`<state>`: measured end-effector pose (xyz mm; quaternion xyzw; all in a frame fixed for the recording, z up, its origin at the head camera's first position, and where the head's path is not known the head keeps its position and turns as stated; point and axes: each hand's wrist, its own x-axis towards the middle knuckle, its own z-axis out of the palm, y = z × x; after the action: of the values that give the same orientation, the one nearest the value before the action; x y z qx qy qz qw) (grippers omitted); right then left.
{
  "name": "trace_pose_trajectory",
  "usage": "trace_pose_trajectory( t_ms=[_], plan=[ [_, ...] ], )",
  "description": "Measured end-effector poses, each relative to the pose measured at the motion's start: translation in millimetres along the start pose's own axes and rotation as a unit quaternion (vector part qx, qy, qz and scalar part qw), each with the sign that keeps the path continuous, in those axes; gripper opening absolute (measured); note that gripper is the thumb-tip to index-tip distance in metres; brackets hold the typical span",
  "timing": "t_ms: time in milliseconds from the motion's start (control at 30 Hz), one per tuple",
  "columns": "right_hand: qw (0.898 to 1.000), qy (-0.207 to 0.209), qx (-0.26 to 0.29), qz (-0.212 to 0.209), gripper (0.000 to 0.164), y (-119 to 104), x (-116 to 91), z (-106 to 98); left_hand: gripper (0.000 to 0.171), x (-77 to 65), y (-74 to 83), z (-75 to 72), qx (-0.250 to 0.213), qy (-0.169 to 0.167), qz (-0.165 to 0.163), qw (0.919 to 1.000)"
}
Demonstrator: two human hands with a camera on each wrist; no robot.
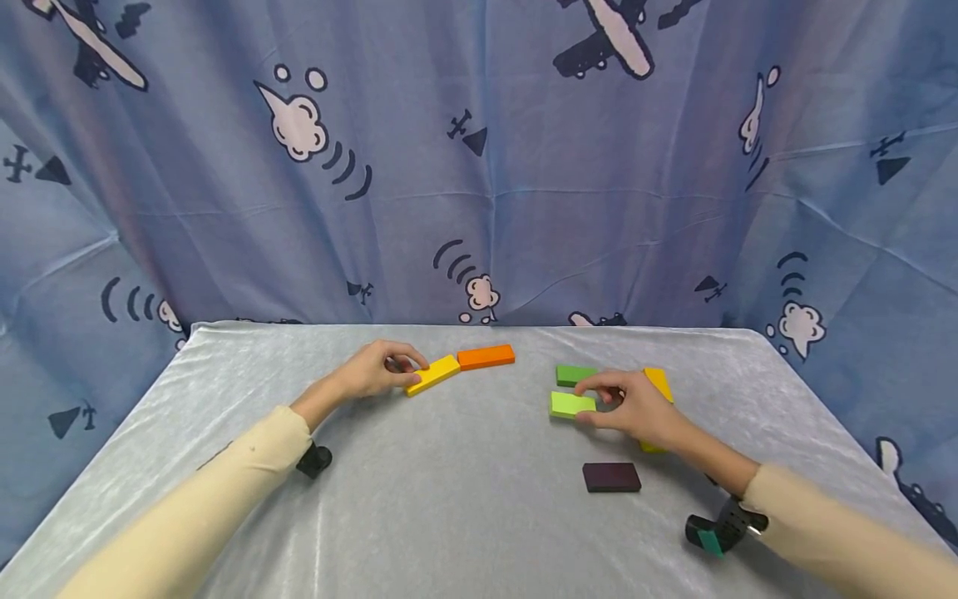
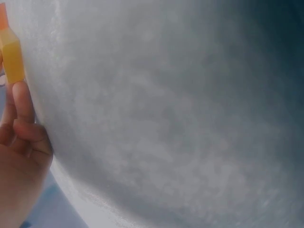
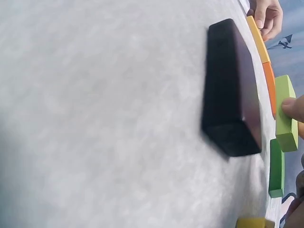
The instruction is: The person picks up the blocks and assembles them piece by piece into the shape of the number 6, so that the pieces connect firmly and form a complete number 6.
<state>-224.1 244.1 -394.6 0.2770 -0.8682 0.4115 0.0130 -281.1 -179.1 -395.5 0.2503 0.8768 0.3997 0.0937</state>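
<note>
On the left, my left hand (image 1: 380, 368) pinches the near-left end of a yellow block (image 1: 437, 374) between thumb and fingers. The yellow block's far end meets an orange block (image 1: 486, 358), so the two form a slightly bent row; both appear again in the right wrist view. My right hand (image 1: 636, 408) grips a light green block (image 1: 570, 405) by its right end, thumb on the near side. In the right wrist view that light green block (image 3: 286, 114) shows with the thumb against it. A darker green block (image 1: 575, 375) lies just behind, partly hidden by the right hand.
Nearer the front lies a dark, almost black block (image 1: 611, 477). A yellow-orange block (image 1: 659, 384) stands out behind the right hand, and a yellow piece (image 1: 651, 447) peeks below it. A grey-white cloth (image 1: 449, 516) covers the table, with a patterned blue curtain (image 1: 419, 208) behind.
</note>
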Motion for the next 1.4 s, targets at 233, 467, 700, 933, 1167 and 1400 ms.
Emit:
trace_pose_trajectory(
  t_ms=[233, 467, 700, 933, 1167, 1400],
  plan=[
    [1.000, -0.007, 0.012, -0.020, 0.027, -5.3, 7.7, 4.1, 0.020, 0.4, 0.7, -0.3, 0.005, 0.001, -0.001, 1.0000],
    [1.000, -0.027, 0.004, -0.001, 0.027, -14.9, 14.7, 11.5, 0.021, 1.2, 0.1, -0.5, 0.006, 0.001, -0.001, 1.0000],
    [0.998, -0.052, 0.020, -0.002, 0.025, -25.4, 24.6, 22.3, 0.020, 1.9, -0.7, -0.5, 0.001, 0.001, 0.003, 1.0000],
    [0.998, -0.055, 0.026, -0.019, 0.025, -31.6, 34.6, 31.6, 0.020, 2.5, -1.4, -0.4, -0.001, 0.003, 0.007, 1.0000],
    [0.997, -0.061, 0.034, -0.024, 0.025, -34.9, 43.3, 39.9, 0.019, 2.9, 0.1, 0.1, -0.003, 0.003, 0.002, 1.0000],
    [0.995, -0.071, 0.039, -0.050, 0.024, -45.2, 54.9, 49.1, 0.018, 4.2, -1.3, -1.0, -0.001, 0.003, 0.005, 1.0000]
  ],
)
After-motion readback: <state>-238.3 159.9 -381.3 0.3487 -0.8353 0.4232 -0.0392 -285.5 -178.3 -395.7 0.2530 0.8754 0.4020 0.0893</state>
